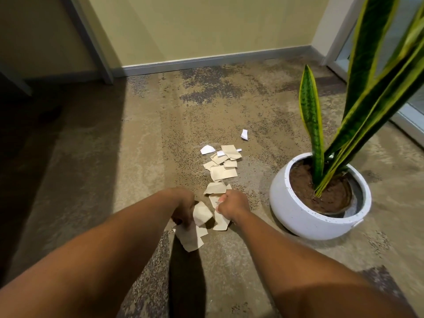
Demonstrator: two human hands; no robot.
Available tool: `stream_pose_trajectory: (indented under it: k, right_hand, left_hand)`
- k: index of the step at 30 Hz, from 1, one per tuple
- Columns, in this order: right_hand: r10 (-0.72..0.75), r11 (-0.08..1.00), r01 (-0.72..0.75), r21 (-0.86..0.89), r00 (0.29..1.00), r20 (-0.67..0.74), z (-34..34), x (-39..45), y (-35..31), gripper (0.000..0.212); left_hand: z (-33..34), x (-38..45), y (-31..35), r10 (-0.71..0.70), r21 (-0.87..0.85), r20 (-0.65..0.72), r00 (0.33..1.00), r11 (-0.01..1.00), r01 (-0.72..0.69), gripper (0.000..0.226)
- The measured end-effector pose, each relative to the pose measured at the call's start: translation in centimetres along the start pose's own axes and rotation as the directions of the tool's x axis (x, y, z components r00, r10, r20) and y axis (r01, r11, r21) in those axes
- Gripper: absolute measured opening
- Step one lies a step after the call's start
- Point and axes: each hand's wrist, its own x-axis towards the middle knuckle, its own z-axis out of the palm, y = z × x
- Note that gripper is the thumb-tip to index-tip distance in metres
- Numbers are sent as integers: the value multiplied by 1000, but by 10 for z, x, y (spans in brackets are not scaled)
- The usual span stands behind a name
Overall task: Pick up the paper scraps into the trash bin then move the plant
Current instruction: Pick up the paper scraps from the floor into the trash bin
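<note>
Several beige and white paper scraps lie in a loose line on the carpet, with one white scrap apart at the far end. My left hand is closed on a bunch of beige scraps that hang below it. My right hand is closed on more scraps at the near end of the pile. The snake plant stands in a round white pot just right of my right hand. No trash bin is in view.
The patterned carpet stretches to a yellow wall with a grey baseboard. A grey table leg slants down at the far left over a dark shadow. A glass door frame runs behind the plant at right.
</note>
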Motion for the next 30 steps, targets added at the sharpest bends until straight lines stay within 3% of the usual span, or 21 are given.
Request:
stream_pose_trajectory:
  k: [5, 10, 12, 15, 19, 22, 25, 30]
  right_hand:
    - [28, 999, -29, 31, 999, 18, -1, -5, 2, 22]
    - [105, 979, -116, 165, 992, 71, -2, -12, 0, 24]
    - [131, 964, -147, 220, 987, 90, -3, -11, -2, 42]
    - [153, 921, -175, 349, 984, 89, -2, -11, -6, 74]
    - [177, 877, -173, 448, 984, 33, 3, -10, -9, 87]
    - [194, 875, -178, 451, 981, 10, -2, -14, -17, 82]
    - [238, 888, -202, 412, 971, -36, -3, -11, -21, 78]
    - [112, 986, -101, 131, 990, -81, 2, -2, -25, 96]
  left_hand:
    - [7, -2, 10, 61, 81, -35, 998, 995, -58, 30]
    - [5, -4, 8, 96, 14, -27, 995, 995, -95, 20]
    - [6, -4, 4, 118, -30, -17, 993, 993, -118, 16]
    - [8, -5, 0, 149, -91, 26, 989, 985, -146, 42]
    - [10, -11, 8, 118, -151, 36, 992, 982, -111, 96]
    - [15, -10, 16, 87, -205, -35, 996, 974, -92, 79]
    - [22, -8, 19, 86, -54, -137, 987, 994, -94, 61]
    - [26, -14, 17, 115, 43, -204, 972, 993, -108, 52]
